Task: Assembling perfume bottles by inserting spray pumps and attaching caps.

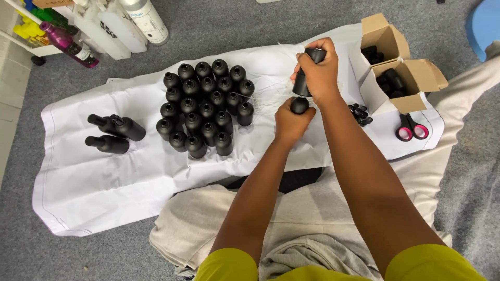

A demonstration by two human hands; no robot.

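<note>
A person seated on a grey carpet works over a white sheet (104, 177) spread across the middle of the frame. The right hand (319, 73), upper centre-right, is wrapped tightly around a black bottle (307, 70) held nearly upright, its top showing above the fingers. Just below it, the left hand (291, 120) is closed around the bottle's rounded lower end (299, 105), the two hands almost touching.

Left of the hands, a cluster of black bottles (205, 106) stands upright in tight rows on the sheet. Further left, three more black bottles (112, 134) lie on their sides, well apart from the cluster. A small heap of black caps (359, 113) sits just right of the right forearm, near pink-handled scissors (411, 127). Two open cardboard boxes (396, 62) holding dark items occupy the upper right. Plastic bottles, white, pink and yellow (104, 26), crowd the upper left corner.
</note>
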